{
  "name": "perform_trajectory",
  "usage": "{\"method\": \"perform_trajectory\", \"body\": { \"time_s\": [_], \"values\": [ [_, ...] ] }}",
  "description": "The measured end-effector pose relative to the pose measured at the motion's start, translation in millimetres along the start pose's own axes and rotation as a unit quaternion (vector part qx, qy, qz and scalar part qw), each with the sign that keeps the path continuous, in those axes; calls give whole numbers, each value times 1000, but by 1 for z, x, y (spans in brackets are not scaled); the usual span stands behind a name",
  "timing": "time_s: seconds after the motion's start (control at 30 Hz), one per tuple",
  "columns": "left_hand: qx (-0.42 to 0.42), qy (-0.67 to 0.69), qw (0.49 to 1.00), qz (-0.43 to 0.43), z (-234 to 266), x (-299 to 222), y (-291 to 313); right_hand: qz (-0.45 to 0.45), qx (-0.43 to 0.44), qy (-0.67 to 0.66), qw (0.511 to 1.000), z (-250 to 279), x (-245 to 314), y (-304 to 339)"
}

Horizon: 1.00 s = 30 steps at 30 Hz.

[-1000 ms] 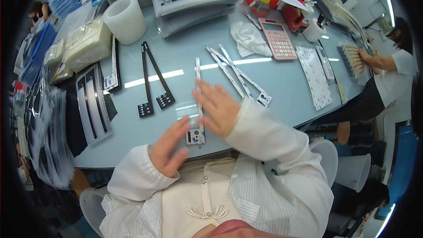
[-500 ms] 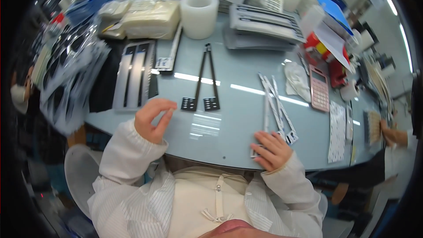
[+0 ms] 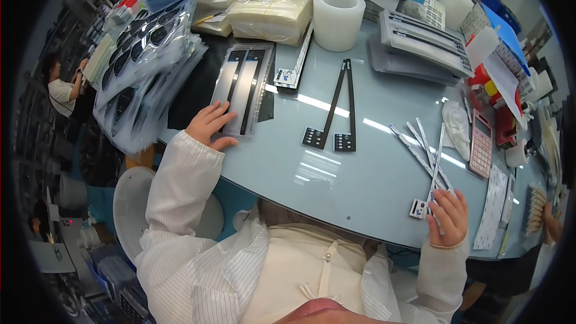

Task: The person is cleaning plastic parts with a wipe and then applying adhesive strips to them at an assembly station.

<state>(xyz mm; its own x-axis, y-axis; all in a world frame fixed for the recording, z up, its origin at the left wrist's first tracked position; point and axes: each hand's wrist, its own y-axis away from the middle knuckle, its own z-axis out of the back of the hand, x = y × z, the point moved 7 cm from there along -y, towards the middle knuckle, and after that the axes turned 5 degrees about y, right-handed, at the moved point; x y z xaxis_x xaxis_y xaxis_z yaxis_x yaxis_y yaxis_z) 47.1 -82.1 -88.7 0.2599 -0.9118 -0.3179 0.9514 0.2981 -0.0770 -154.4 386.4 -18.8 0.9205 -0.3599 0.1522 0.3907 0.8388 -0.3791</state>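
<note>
My left hand (image 3: 209,123) has its fingers spread at the lower left edge of a clear plastic sheet (image 3: 227,79) that carries long black strips; the fingertips seem to touch it. Over the near ends of several thin whitish strips (image 3: 423,155) is my right hand (image 3: 449,221), fingers apart, with nothing visibly held. One strip's square end piece (image 3: 418,208) shows just left of those fingers. Between my hands, farther off, two black L-shaped strips (image 3: 333,111) with perforated ends lie with their tips together.
A white film roll (image 3: 339,19), wrapped cream packs (image 3: 270,15) and a stack of clear sheets (image 3: 420,48) line the far side. Loose plastic sheets (image 3: 144,84) overhang the left edge. A pink calculator (image 3: 480,144) lies to the right. A person (image 3: 65,87) stands at far left.
My left hand has moved onto the clear sheet's near edge, its fingers spreading. My right hand has moved off the strip's end piece, uncovering it. The view has swung left.
</note>
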Motion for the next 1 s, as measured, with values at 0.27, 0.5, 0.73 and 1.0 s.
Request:
{"method": "perform_trajectory", "body": {
  "time_s": [0.27,0.5,0.73,1.0],
  "values": [
    [-247,-76,937,-235,80,-55,-3,18,-79,-94,992,22,31,-58],
    [-454,-126,859,-200,146,-89,16,24,-41,-290,956,-32,52,-99],
    [-327,-118,834,-428,131,-204,43,-101,133,-793,586,-100,41,-114],
    [-167,95,749,-635,26,-260,26,-354,-34,-777,520,-82,-35,-96]
  ]
}}
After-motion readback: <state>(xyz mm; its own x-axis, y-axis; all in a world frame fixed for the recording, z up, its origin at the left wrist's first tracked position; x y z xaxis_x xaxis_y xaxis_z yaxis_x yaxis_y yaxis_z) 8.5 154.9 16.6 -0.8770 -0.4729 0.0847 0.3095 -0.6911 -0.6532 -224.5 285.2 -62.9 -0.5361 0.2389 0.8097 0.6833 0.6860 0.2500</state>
